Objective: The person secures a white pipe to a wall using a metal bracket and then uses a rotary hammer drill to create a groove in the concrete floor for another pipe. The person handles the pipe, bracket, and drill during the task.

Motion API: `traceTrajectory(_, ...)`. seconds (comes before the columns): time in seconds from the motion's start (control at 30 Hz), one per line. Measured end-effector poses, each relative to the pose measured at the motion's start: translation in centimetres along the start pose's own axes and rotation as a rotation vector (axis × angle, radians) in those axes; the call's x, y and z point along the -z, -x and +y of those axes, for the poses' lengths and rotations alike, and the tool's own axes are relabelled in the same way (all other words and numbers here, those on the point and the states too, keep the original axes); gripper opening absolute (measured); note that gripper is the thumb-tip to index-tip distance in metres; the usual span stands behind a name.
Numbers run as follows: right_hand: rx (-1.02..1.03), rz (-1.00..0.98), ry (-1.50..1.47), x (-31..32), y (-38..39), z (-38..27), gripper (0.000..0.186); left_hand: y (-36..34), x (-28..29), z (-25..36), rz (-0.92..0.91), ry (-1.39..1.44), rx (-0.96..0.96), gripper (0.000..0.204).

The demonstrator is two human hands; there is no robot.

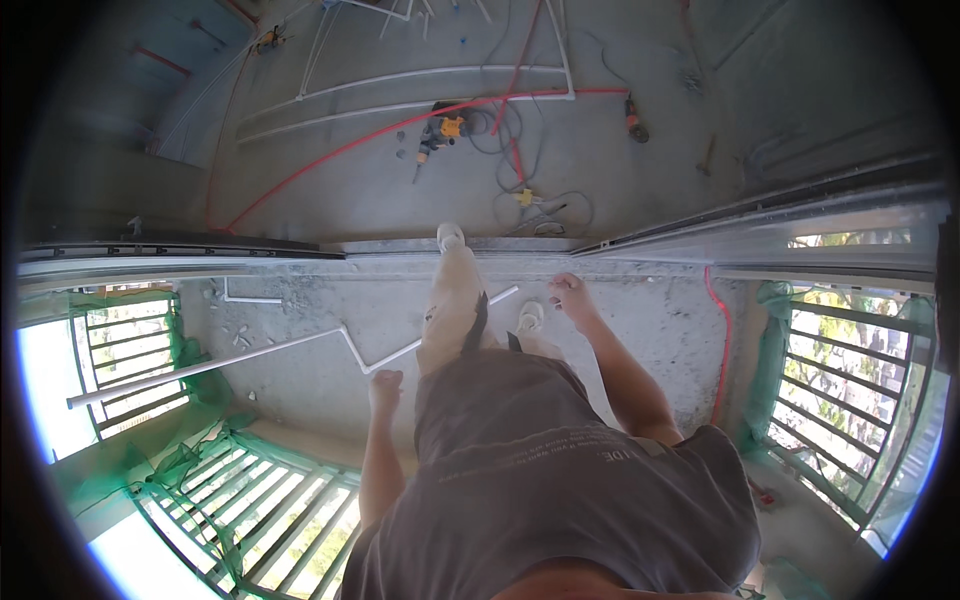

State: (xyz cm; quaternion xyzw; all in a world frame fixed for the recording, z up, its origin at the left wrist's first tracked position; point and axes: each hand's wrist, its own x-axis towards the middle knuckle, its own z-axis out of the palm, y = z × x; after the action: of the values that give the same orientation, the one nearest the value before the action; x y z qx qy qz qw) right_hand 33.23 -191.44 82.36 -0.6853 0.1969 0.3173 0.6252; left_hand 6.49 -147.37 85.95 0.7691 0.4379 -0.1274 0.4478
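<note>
My left hand (385, 384) hangs beside my leg, fingers curled, with nothing visible in it. Close to it in the picture is the corner of a bent white pipe (250, 353). One end of this pipe passes behind my leg, and its long end reaches left across the railing. My right hand (568, 294) is held out past my other side, its fingers loosely curled with nothing seen in them. Below it is my light shoe (531, 317) on the dusty concrete floor. My other shoe (451, 236) is forward at the door track (400, 247).
Past the track lie an orange and black hammer drill (440, 130), a grinder (634, 121), looped cable (545, 212), red conduit (370, 139) and white pipes (430, 72). Slatted railings (270, 500) with green netting (185, 455) edge the balcony. A red conduit (726, 330) runs at the right.
</note>
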Motion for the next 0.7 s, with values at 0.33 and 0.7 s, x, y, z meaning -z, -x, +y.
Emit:
traceTrajectory(0.33, -0.213, 0.026, 0.142, -2.5, -11.0, -5.8, 0.054, -19.6, 1.0, 11.5, -0.111, 0.287, 0.358, 0.032)
traceTrajectory(0.7, -0.226, 0.387, 0.424, -5.6, -24.5, -25.0, 0.059, -60.3, -5.3, 36.6, -0.327, 0.309, 0.119, 0.032)
